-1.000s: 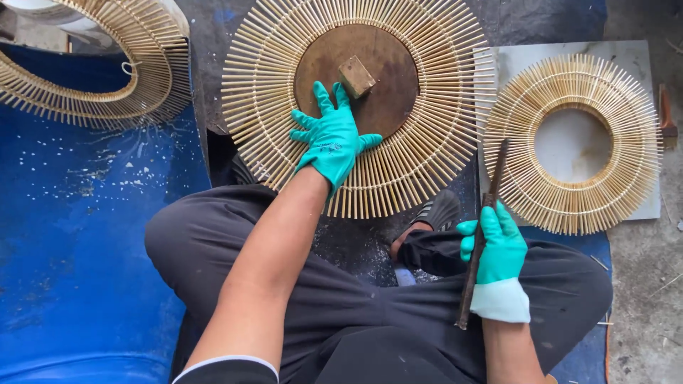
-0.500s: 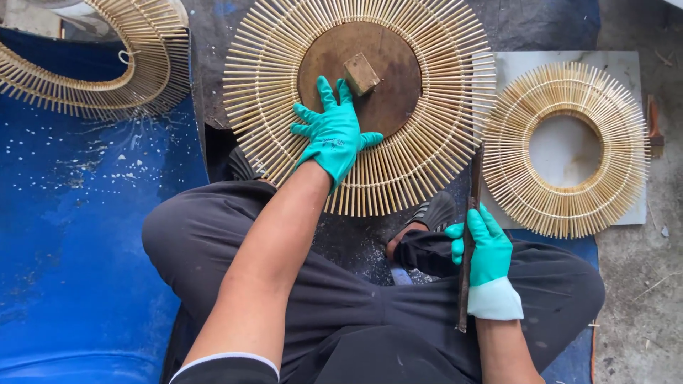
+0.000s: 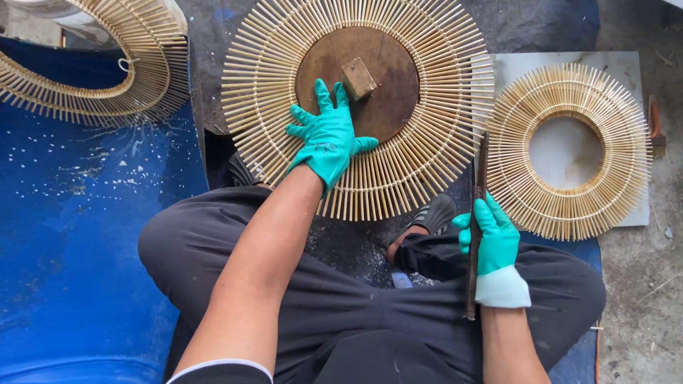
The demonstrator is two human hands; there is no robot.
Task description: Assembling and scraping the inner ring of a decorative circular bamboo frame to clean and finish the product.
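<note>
Standing over this person sitting cross-legged on the floor; the big sunburst ring of bamboo sticks (image 3: 359, 107) lies flat straight ahead of their knees, with a round brown wooden disc (image 3: 359, 71) in its middle and a small wooden block (image 3: 358, 77) on top of that; the left hand (image 3: 329, 136) is the nearer one, fingers spread flat, palm pressing where the disc meets the sticks, not gripping anything. The right hand (image 3: 492, 240) sits off the ring's right edge, closed around a long dark flat tool (image 3: 477, 220); the tool's long axis runs away from the body, tip just beside the outer stick ends. Count: three stick rings in view; the big one, a smaller one (image 3: 569, 151) on a pale slab (image 3: 626, 67) to the right, another partly cut off (image 3: 85, 64) at the far left corner over the blue tarp (image 3: 78, 235); one disc, one block, one tool.
</note>
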